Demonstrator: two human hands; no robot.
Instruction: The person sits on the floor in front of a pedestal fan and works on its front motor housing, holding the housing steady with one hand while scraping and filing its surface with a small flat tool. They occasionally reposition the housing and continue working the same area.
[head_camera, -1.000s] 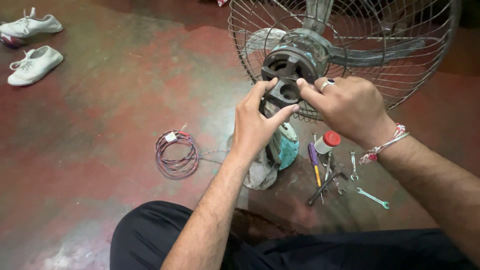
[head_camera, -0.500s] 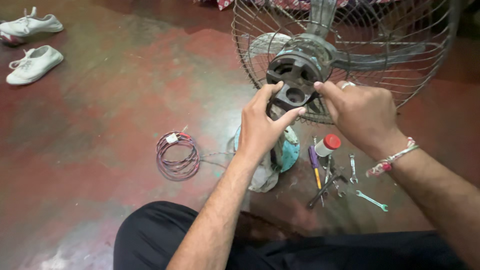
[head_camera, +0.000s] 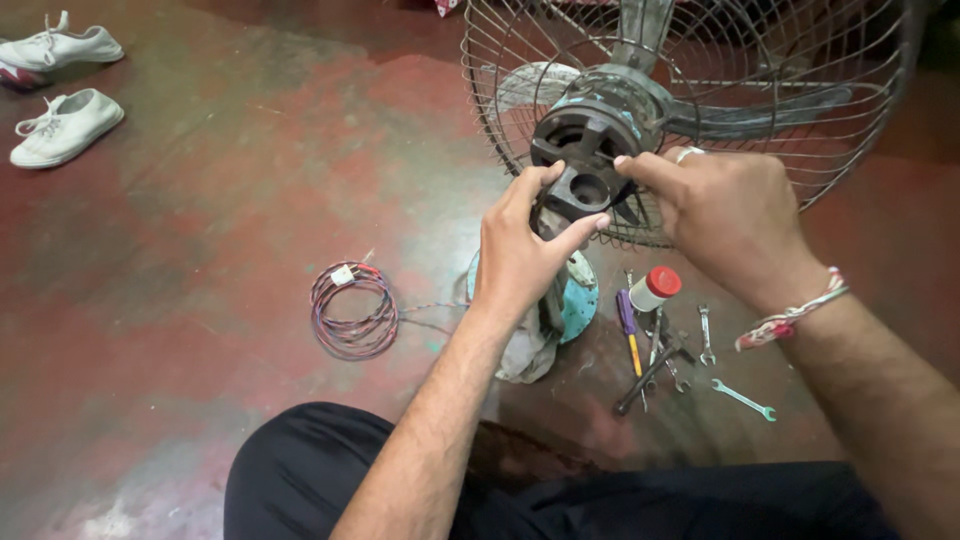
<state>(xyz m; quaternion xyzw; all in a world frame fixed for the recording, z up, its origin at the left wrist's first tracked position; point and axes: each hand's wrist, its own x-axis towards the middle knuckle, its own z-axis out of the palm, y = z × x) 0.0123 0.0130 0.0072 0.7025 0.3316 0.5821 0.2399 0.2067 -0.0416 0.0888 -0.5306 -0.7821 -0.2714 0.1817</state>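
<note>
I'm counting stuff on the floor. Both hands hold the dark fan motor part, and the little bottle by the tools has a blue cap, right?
Not quite. The little bottle has a red cap, as the head view shows. The left hand and right hand do hold the dark fan motor part.

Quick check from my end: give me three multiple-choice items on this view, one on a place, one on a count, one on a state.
1. Where does the wire coil lie?
A. on the floor, left of the left hand
B. inside the fan guard
C. on the shoes

2. How many white shoes show?
A. one
B. two
C. four

3. What do the hands do with the dark motor part?
A. both grip it
B. only the right hand touches it
C. neither touches it

Answers: 1 A, the coil rests on red floor; 2 B, a pair at top left; 3 A, fingers of both close on it.
</note>
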